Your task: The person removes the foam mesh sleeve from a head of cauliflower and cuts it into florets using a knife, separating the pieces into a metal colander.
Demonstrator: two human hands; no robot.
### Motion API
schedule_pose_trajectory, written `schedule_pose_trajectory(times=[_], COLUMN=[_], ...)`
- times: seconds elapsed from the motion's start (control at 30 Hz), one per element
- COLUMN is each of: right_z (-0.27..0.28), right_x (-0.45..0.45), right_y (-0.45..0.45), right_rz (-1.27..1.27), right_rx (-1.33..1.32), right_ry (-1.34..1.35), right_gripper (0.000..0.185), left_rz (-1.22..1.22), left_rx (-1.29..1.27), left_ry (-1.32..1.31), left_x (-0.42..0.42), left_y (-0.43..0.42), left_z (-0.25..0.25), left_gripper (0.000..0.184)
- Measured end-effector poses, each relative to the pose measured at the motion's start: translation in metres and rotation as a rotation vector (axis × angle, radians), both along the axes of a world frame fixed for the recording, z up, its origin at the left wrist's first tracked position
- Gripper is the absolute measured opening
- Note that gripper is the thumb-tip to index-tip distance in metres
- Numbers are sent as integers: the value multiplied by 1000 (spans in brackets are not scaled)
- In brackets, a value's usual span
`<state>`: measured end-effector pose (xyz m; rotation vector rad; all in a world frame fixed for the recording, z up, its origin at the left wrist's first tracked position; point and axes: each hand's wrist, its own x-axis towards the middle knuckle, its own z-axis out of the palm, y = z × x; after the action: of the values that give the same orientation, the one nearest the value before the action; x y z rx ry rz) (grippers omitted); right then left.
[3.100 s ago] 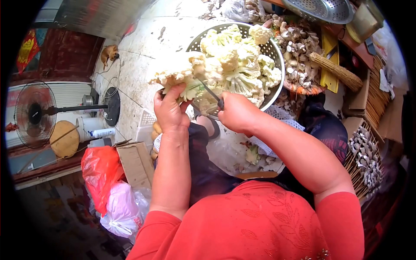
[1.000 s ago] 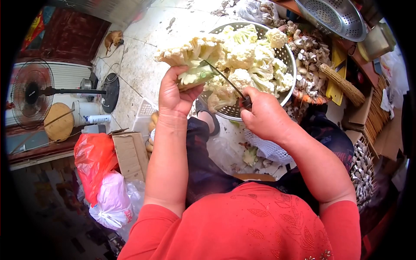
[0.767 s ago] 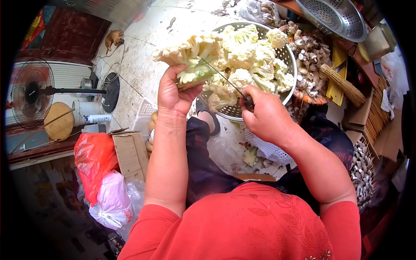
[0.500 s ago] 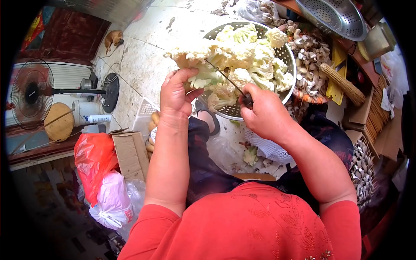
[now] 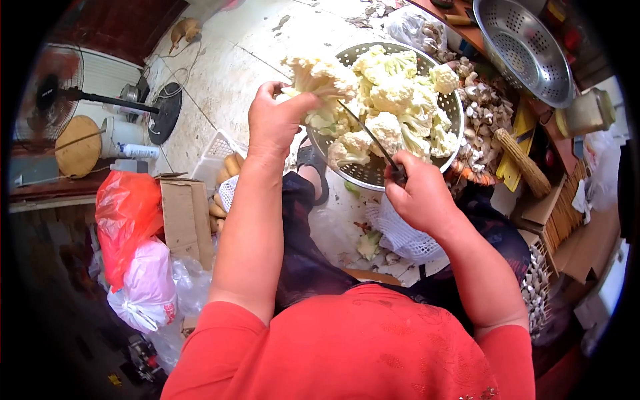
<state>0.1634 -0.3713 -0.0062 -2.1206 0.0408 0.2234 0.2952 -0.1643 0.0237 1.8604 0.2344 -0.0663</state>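
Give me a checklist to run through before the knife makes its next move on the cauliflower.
1. Left hand has the cauliflower piece between thumb and fingers: ok.
2. Right hand grips the knife by its handle: ok.
3. Left thumb apart from the visible blade: ok, though the blade's end lies close by.
4. Blade's end in view, showing how deep it sits: cannot tell; it meets the piece and the depth is hidden.
5. Whole piece above the colander: not ok; part of it shows beyond the rim.
6. Colander steady underneath: cannot tell; its base is out of sight.
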Motion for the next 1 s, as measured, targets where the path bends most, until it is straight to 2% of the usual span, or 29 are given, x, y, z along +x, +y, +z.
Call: schedule_pose_trajectory(times=[0.07, 0.17, 0.5, 0.6, 0.67, 0.77, 0.9, 1.0], right_z=[2, -5, -11, -14, -16, -17, -17, -17], right_x=[-2, -1, 11, 12, 13, 15, 19, 25], right_y=[2, 5, 9, 9, 8, 11, 13, 14], right_rz=[30, -20, -4, 18, 34, 11, 12, 26], right_rx=[-27, 2, -159, -158, -195, -233, -245, -232], right_ry=[-5, -192, -278, -312, -310, -286, -210, -204], right_gripper=[15, 16, 17, 18, 19, 20, 21, 23], left_rz=[-70, -101, -209, -268, -289, -361, -340, -296], left_rx=[51, 65, 18, -35, -19, 14, -2, 145], left_ry=[17, 66, 158, 171, 136, 133, 141, 28], left_x=[0, -2, -2, -3, -6, -8, -10, -11], left_y=[-3, -7, -6, -2, -2, -3, -7, -8], left_z=[6, 11, 8, 9, 7, 10, 10, 8], left_gripper=[66, 68, 75, 74, 61, 61, 61, 58])
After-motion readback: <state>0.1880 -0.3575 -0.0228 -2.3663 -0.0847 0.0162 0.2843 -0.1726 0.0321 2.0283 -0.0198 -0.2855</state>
